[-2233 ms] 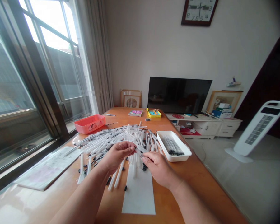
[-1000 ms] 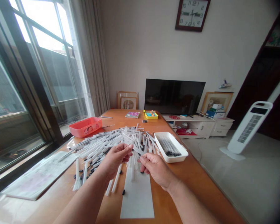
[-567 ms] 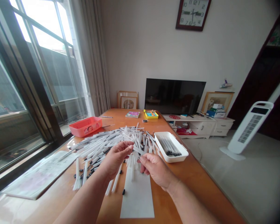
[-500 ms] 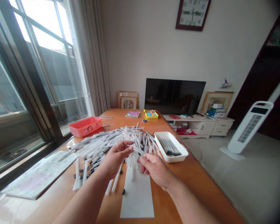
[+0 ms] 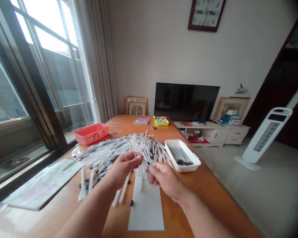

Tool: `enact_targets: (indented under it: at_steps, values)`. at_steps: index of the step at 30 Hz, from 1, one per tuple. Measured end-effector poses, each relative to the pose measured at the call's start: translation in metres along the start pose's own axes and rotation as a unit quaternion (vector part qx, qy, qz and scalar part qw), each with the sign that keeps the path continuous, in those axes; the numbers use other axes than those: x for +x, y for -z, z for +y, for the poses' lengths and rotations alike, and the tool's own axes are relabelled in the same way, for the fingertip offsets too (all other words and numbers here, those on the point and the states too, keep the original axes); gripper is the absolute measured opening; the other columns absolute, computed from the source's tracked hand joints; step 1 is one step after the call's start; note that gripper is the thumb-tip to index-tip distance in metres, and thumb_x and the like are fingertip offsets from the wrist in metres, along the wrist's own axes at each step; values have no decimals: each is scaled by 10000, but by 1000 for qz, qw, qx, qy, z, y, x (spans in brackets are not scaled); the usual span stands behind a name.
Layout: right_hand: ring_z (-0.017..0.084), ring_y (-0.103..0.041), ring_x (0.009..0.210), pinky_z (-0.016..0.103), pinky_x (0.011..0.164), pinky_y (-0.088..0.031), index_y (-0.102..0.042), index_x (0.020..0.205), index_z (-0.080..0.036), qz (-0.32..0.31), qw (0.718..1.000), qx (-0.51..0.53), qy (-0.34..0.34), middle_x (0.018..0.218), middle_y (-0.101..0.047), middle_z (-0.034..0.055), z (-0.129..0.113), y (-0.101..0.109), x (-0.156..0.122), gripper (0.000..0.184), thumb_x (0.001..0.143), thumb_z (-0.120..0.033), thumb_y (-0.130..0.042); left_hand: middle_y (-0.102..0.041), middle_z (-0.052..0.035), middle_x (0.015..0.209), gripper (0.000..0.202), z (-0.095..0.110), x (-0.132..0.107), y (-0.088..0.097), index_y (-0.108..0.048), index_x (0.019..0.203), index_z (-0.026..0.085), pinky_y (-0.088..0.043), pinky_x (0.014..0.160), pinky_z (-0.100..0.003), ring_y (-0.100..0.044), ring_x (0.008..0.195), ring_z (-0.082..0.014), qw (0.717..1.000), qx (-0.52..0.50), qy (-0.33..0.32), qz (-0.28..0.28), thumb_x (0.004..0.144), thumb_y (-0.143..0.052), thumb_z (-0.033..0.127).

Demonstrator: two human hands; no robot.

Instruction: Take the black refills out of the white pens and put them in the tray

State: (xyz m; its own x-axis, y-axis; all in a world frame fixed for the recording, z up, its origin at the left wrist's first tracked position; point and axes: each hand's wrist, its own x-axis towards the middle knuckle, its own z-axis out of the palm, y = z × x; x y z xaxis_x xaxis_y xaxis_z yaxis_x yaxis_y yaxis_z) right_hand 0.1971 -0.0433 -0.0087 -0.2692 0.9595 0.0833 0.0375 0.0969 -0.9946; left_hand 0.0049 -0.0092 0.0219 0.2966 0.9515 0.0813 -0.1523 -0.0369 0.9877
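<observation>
My left hand (image 5: 125,167) is closed, thumb and forefinger pinched at the left end of a translucent pen barrel (image 5: 148,159); what sits between those fingertips is too small to make out. My right hand (image 5: 164,178) is closed at the barrel's other end, its fingers curled under the thumb. Below both hands, more clear pen barrels (image 5: 141,180) lie on a long white paper sheet (image 5: 146,211). A large heap of barrels and dark-tipped pens (image 5: 109,148) spreads behind and to the left. One small black cap (image 5: 131,203) rests by the sheet's left edge.
A white tray (image 5: 197,162) of black-ended pens stands right of the heap. At the left are a red plastic basket (image 5: 91,134) and a flat booklet (image 5: 43,185). A yellow box (image 5: 161,122) and a colourful book (image 5: 141,121) lie at the wooden table's (image 5: 193,205) far end.
My left thumb and forefinger have come together in a pinch at the end of the pen barrel. My right hand has stayed almost where it was.
</observation>
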Motion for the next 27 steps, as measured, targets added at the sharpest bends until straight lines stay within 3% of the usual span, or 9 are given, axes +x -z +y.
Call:
enact_targets:
  at_steps: [3,5,10,13,16,23,27]
  values:
    - [112,-494,588,256,594,-385,-653,892,-160,-4,1000,28,-4,681,-629,14,-1,1,0,445,913,-592,-548,-697,-69,973,261,4,-2,0,-740,958,187,-440,826,-302,-610,895,-180,999,-36,9,-18,806,-747,399]
    - [112,-497,590,259,597,-388,-650,888,-163,-2,999,36,-3,690,-634,17,-2,0,-1,435,917,-584,-546,-698,-69,966,281,4,-3,-1,-737,990,197,-447,816,-309,-618,898,-187,999,-35,24,-14,819,-729,420]
    - [129,-544,634,273,628,-413,-620,977,-173,1,1000,23,4,711,-633,4,-2,-1,0,356,894,-519,-616,-678,-43,795,266,1,-1,-4,-718,828,164,-433,767,-287,-601,768,-150,999,2,23,26,791,-760,424]
    - [148,-583,687,288,672,-437,-583,965,-189,22,999,10,22,722,-625,-13,0,-2,1,332,832,-465,-711,-699,-60,852,261,0,0,-3,-728,836,158,-440,785,-293,-610,803,-161,999,-6,21,40,774,-779,406]
    - [142,-564,674,296,683,-437,-596,856,-182,26,999,-16,24,714,-635,2,1,0,0,313,881,-490,-643,-719,-76,946,228,2,-1,-1,-743,868,165,-452,817,-297,-617,858,-168,999,-33,24,23,785,-776,375]
    - [122,-519,617,279,640,-387,-659,921,-139,-66,993,98,-4,669,-638,26,-9,2,-5,388,948,-508,-540,-725,-93,1066,196,5,-2,2,-761,935,167,-478,861,-296,-640,902,-175,993,-108,34,-26,794,-775,302]
    - [132,-544,632,278,644,-409,-621,929,-162,-27,996,83,-3,675,-644,14,-9,0,-4,366,894,-527,-626,-733,-82,1030,168,2,-2,0,-759,894,164,-475,848,-269,-630,855,-145,995,-99,19,0,806,-766,307]
